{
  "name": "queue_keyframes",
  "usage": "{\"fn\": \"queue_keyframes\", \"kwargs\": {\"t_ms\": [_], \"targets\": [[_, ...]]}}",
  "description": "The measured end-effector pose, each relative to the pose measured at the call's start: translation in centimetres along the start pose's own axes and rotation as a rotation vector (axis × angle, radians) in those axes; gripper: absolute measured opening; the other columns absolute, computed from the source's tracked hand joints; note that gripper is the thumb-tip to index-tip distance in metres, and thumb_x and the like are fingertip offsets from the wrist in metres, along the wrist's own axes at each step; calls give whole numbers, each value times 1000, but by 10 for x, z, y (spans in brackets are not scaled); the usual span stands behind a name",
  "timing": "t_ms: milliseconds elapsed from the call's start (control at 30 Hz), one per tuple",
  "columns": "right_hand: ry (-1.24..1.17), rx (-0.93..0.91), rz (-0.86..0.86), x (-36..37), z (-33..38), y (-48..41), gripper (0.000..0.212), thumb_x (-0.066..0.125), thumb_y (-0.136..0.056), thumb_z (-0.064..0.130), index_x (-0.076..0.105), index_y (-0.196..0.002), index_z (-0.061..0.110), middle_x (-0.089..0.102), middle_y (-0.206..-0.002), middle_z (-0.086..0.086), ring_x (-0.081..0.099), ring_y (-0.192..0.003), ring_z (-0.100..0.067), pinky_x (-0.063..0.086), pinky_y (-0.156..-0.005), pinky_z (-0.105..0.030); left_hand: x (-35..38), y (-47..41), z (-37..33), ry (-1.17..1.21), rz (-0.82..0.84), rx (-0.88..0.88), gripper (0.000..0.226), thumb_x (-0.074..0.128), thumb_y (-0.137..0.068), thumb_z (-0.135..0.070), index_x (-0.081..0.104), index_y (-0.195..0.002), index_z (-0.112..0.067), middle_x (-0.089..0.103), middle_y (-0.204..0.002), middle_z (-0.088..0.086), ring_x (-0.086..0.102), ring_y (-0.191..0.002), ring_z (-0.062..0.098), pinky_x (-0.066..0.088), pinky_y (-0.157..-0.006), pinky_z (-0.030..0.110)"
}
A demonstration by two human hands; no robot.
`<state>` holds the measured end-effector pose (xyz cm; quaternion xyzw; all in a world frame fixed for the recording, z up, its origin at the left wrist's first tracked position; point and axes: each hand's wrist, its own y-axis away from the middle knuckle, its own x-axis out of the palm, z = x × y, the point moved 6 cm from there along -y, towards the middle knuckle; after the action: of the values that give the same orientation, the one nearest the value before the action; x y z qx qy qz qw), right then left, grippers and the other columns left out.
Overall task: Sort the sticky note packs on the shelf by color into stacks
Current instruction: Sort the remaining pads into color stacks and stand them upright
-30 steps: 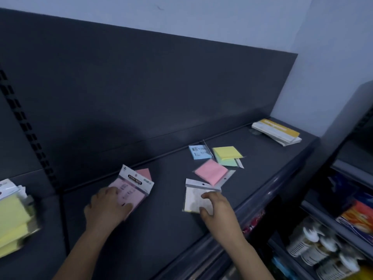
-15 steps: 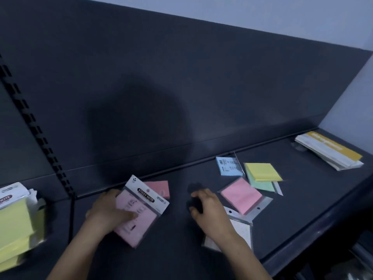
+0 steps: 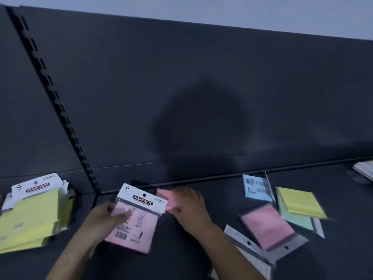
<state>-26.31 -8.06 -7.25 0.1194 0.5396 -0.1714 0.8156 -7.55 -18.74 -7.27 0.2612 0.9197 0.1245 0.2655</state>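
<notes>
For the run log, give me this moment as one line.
left hand: holds pink pack | right hand: touches pink pad | yellow stack: far left

A labelled pink pack [image 3: 137, 221] headed "STICKY NOTE" tilts at lower centre, with a small pink pad [image 3: 163, 196] just behind it. At lower right lie a blue pack [image 3: 256, 187], a yellow pad [image 3: 298, 202] overlapping a green pad [image 3: 296, 221], and a sleeved pink pack [image 3: 266, 226]. Yellow packs [image 3: 30, 219] pile at lower left.

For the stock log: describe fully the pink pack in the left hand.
The pink sticky note pack is a pad in a clear sleeve, topped by a white header card with a punched hole and a "STICKY NOTE" label. Print and a barcode show. The left hand grips its left edge, holding it tilted over the shelf.
</notes>
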Motion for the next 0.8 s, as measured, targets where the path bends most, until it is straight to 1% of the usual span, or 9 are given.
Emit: {"fn": "queue_keyframes", "kwargs": {"t_ms": [67,167,300,367,433,500,600,733,800], "targets": [[1,0,-62,-4,-1,1,50,59,-87,29,42,-133,24,46,-132,0,37,-124,-20,21,-110,-33,1,3,1,51,-42,3,14,70,-81,-11,60,-90,-6,73,-69,5,70,-60,19,46,-52,27],[-62,76,-119,-10,-12,8,53,63,-82,24,42,-130,20,43,-124,-2,42,-114,-22,33,-99,-29,13,7,1,175,-62,-12,15,66,-83,-7,59,-96,-5,73,-78,11,70,-68,27,50,-59,32],[-272,207,-196,-29,-41,23,52,67,-76,17,48,-125,18,49,-117,1,54,-107,-18,43,-85,-23,37,11,-11,305,-73,9,16,65,-85,-8,60,-99,-4,73,-81,10,69,-73,26,49,-60,30],[-409,266,-226,-40,-58,32,44,71,-73,21,55,-113,19,60,-107,3,58,-97,-17,45,-76,-24,54,16,-20,371,-64,29,11,64,-85,-9,62,-96,-8,74,-77,5,69,-69,21,48,-58,29],[-549,290,-247,-50,-70,40,24,69,-77,20,59,-99,16,66,-95,1,61,-86,-18,48,-70,-28,70,23,-28,465,-45,44,11,63,-86,-8,63,-97,-10,75,-78,4,69,-69,20,49,-60,30],[-767,285,-241,-53,-74,46,8,66,-83,17,60,-88,18,66,-84,3,61,-74,-13,48,-59,-27,82,30,-31,564,-44,41,13,61,-87,-9,62,-100,-9,75,-82,7,69,-73,22,50,-63,32],[-1011,274,-199,-55,-74,56,10,62,-88,14,61,-83,23,67,-76,5,61,-59,-5,46,-46,-19,90,45,-24,694,-100,14,13,58,-90,-11,61,-101,-8,74,-85,8,70,-72,20,51,-65,33],[-1193,224,-97,-48,-57,62,12,59,-90,12,64,-90,22,72,-80,4,67,-66,-9,50,-47,-22,81,71,-2,813,-237,-19,12,51,-94,-13,61,-101,-13,75,-85,2,71,-70,13,50,-64,32],[-1261,194,-40,-40,-38,66,14,58,-90,8,65,-93,20,72,-80,3,65,-67,-11,50,-46,-22,69,88,12,867,-314,-36,15,48,-94,-12,61,-102,-14,75,-89,2,71,-77,14,52,-69,34]]}}
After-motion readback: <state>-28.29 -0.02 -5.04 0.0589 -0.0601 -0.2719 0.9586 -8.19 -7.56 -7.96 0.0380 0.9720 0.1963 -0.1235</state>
